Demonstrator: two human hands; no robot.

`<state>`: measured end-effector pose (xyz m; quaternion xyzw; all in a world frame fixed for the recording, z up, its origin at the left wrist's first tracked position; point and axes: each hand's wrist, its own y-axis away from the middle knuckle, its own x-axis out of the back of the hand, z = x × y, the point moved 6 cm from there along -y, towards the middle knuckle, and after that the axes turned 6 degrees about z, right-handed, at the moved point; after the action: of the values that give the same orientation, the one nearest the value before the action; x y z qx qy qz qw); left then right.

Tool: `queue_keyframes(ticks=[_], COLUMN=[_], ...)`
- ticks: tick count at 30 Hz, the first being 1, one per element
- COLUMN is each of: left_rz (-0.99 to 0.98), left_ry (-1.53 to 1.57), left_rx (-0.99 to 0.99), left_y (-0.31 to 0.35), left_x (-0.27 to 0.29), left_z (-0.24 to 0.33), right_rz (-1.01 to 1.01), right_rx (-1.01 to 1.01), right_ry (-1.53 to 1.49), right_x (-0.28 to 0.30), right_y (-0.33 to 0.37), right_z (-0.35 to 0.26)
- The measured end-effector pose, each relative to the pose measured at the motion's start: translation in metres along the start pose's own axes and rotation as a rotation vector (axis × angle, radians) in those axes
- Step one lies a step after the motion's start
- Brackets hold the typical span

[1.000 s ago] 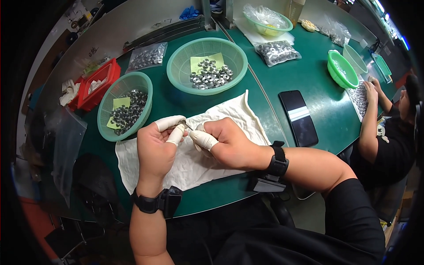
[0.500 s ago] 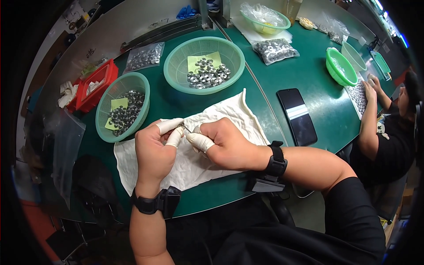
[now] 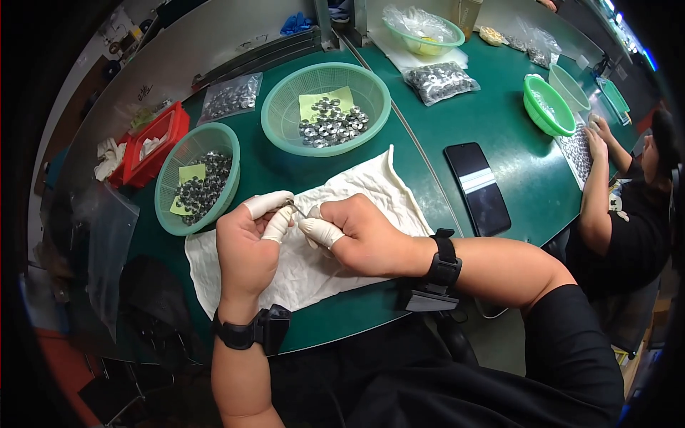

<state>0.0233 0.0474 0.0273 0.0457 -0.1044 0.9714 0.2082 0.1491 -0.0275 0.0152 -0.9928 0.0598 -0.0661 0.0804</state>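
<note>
Over a white cloth (image 3: pixel 342 267), my left hand (image 3: pixel 245 250) pinches a small metal part (image 3: pixel 290 203) between thumb and forefinger, mostly covered by the fingertips. White finger cots wrap the tips on both hands. My right hand (image 3: pixel 367 235) is closed around a thin metal rod-like tool (image 3: pixel 299 211), whose end meets the small part; its rear is hidden in the fingers. Beside my left hand, a green basket (image 3: pixel 234 153) holds dark and shiny small metal rings (image 3: pixel 207 185) with a yellow note. A larger green basket (image 3: pixel 275 118) behind holds shiny metal rings (image 3: pixel 335 127).
A black phone (image 3: pixel 477 189) lies right of the cloth. Bags of metal parts (image 3: pixel 441 82) and a red bin (image 3: pixel 153 146) stand farther back. At the right, a co-worker (image 3: pixel 606 207) handles a tray of parts (image 3: pixel 574 153) near a bright green basket (image 3: pixel 546 107).
The rod shows slightly more between my hands, and my fingertips have shifted a little. Both hands keep their grips. The whole view has moved slightly.
</note>
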Motion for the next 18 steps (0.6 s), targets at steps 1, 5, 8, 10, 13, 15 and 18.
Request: queue_keyframes(ticks=[1,5,8,10,13,15,18], left_rz=[0.040,0.051,0.085,0.132,0.173,0.044,-0.013], left_ry=[0.047,-0.100,-0.222,-0.162,-0.109,-0.277,-0.207], left_rx=[0.027,-0.064,-0.117,-0.081,-0.044,-0.039,-0.138], left_y=[0.000,0.001,-0.005,-0.009,-0.021,-0.037,-0.070], left_x=[0.003,0.005,0.012,0.013,0.011,-0.005,-0.023], left_z=[0.000,-0.001,-0.003,-0.001,0.020,0.039,0.062], right_rz=[-0.003,-0.023,-0.053,-0.044,-0.042,-0.067,-0.083], right_rx=[-0.053,-0.134,0.191,0.183,0.010,-0.151,-0.127], right_ry=[-0.056,-0.154,0.033,-0.025,-0.196,-0.331,-0.351], right_x=[-0.001,-0.003,0.000,-0.005,-0.004,-0.005,-0.009], right_y=[0.000,0.002,0.004,0.007,0.002,0.002,0.003], right_z=[-0.001,0.000,-0.011,-0.006,0.001,0.006,0.004])
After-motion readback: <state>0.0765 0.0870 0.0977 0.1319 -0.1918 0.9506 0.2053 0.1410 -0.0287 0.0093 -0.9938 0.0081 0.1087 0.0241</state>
